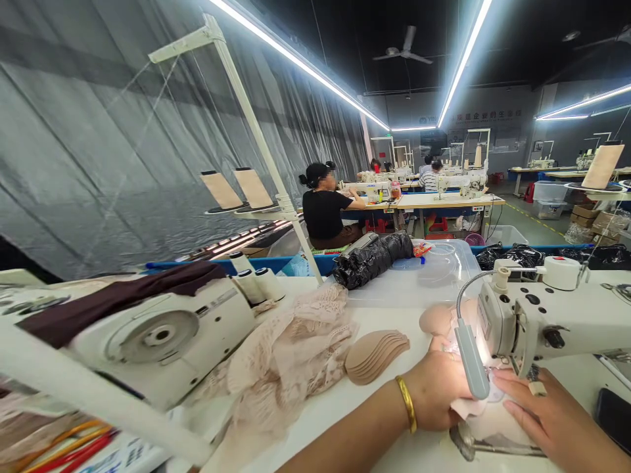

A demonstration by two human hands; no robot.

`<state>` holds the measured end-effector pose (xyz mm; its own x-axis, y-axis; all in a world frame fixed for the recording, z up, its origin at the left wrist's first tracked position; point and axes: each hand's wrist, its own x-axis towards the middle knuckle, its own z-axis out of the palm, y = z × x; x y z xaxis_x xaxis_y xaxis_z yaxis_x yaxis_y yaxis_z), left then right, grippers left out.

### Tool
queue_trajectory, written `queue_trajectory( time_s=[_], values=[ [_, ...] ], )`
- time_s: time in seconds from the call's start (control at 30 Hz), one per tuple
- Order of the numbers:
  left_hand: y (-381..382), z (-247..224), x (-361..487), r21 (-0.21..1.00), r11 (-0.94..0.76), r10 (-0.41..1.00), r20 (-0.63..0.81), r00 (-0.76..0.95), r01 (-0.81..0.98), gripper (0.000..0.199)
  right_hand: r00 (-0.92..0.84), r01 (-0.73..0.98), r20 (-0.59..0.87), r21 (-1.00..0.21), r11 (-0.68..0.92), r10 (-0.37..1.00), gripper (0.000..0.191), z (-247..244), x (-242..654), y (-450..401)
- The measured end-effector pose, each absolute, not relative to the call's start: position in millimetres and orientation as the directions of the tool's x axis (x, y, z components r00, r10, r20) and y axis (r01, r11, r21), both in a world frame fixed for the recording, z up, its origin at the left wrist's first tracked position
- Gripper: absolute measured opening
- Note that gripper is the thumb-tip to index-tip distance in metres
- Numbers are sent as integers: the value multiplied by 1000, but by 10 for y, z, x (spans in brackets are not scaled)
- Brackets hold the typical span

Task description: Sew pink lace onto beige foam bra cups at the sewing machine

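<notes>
A beige fabric piece (466,408) lies under the needle area of a white sewing machine (547,315). Its far end shows a rounded, pad-like part (434,320). My left hand (438,384), with a gold bangle at the wrist, is closed on this fabric left of the needle; the lamp hides some fingertips. On the right, my right hand (539,407) rests with fingers stretched out flat over the fabric by the presser foot. A small grey lamp (472,360) on a bent neck lights the spot. Left of my hands sits a stack of beige teardrop-shaped pads (377,355).
Beige lace fabric (290,348) is heaped left of the pads. Behind are a clear plastic bin (414,276) and a black plastic bundle (372,259). Another machine (162,335) stands at left beneath a thread stand (251,118). A dark phone-like object (614,414) lies at right. A person (325,210) sits farther off.
</notes>
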<state>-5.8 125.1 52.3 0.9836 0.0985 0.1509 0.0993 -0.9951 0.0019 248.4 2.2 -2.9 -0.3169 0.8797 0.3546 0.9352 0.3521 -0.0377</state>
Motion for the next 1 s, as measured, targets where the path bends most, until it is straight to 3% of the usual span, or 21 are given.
queue_trajectory(
  time_s=[0.17, 0.4, 0.7, 0.87, 1.0],
  values=[
    [1272, 508, -55, 133, -985, 130, 149, 980, 111, 14, -327, 919, 395, -79, 386, 859, 38, -57, 2578, 12],
    [1255, 532, -27, 79, -989, 132, 143, 981, 121, 4, -176, 924, 336, -269, 273, 925, 38, -179, 2685, 35],
    [1230, 464, -55, 110, -987, 131, 166, 977, 114, 13, -238, 909, 430, -216, 356, 871, 36, -151, 2667, 54],
    [1225, 476, -64, 117, -985, 145, 149, 978, 128, 10, -232, 908, 392, -241, 343, 890, 36, -162, 2666, 37],
    [1224, 452, -67, 144, -979, 167, 161, 973, 144, 6, -254, 916, 391, -196, 350, 885, 36, -174, 2688, 9]
  ],
)
